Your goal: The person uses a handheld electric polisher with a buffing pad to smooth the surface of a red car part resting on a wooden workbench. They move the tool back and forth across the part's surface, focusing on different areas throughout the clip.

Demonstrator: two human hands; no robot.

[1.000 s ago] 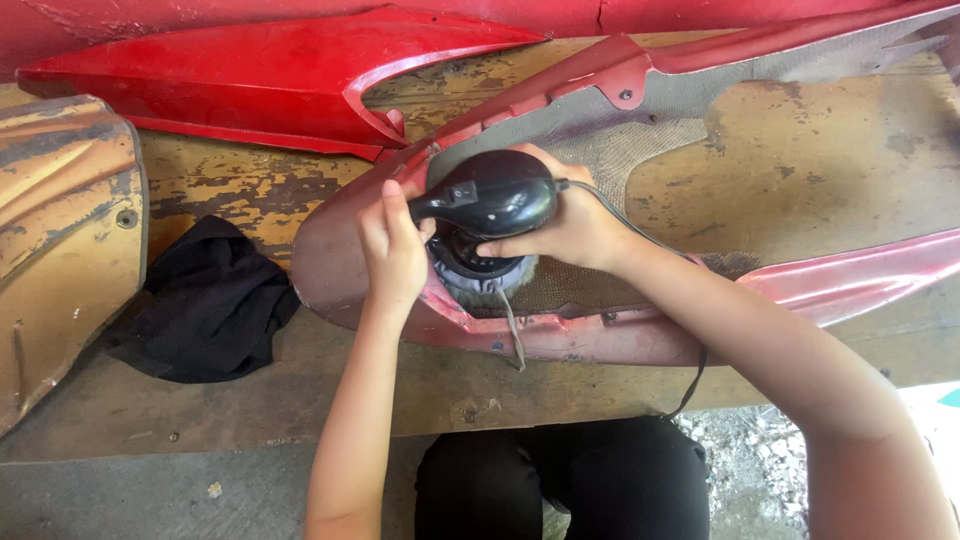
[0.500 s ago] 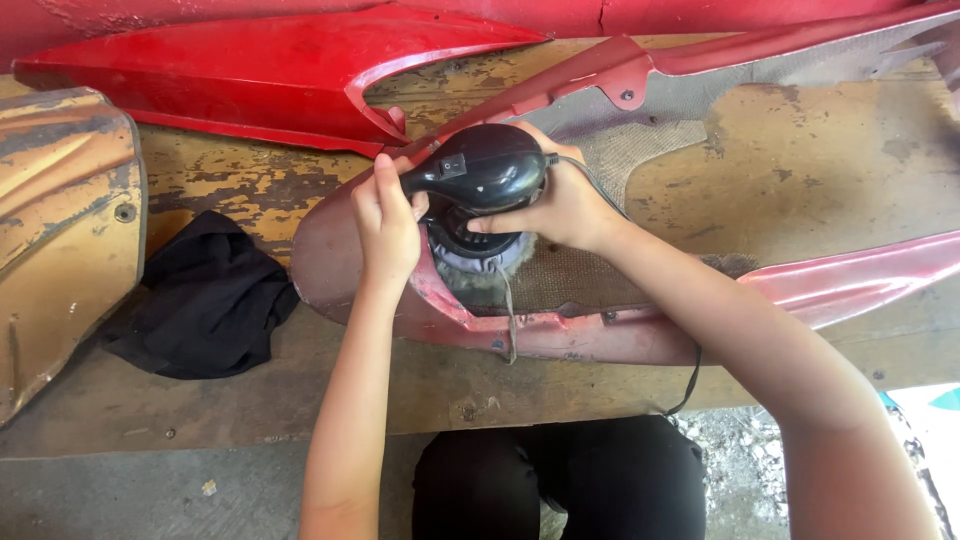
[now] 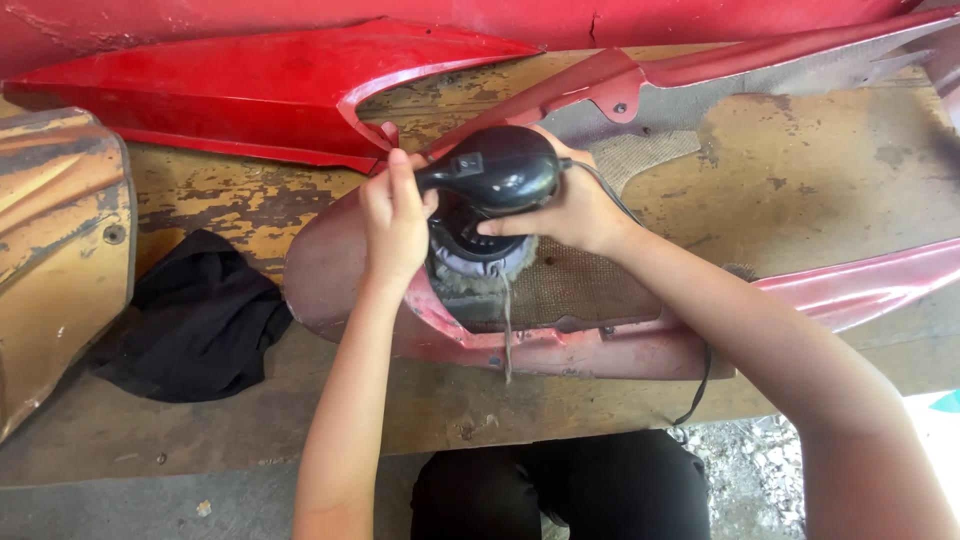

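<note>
A black handheld polishing machine (image 3: 495,175) with a grey fluffy pad (image 3: 480,275) rests on the inner left end of a long red vehicle body panel (image 3: 330,270). My left hand (image 3: 392,222) grips the machine's side handle. My right hand (image 3: 570,210) wraps the rounded body from the right. A thin strand hangs from the pad over the panel's lower rim. The machine's black cord (image 3: 700,385) runs along my right forearm and drops over the bench edge.
The worn wooden bench (image 3: 230,195) carries a second red panel (image 3: 220,90) at the back, a rusty tan metal panel (image 3: 55,250) at the left and a crumpled black cloth (image 3: 190,320). My dark-trousered legs (image 3: 560,490) are below the front edge.
The polishing machine and both hands slid from the panel's middle toward its upper rim, then shifted slightly right. The view has tilted a little.
</note>
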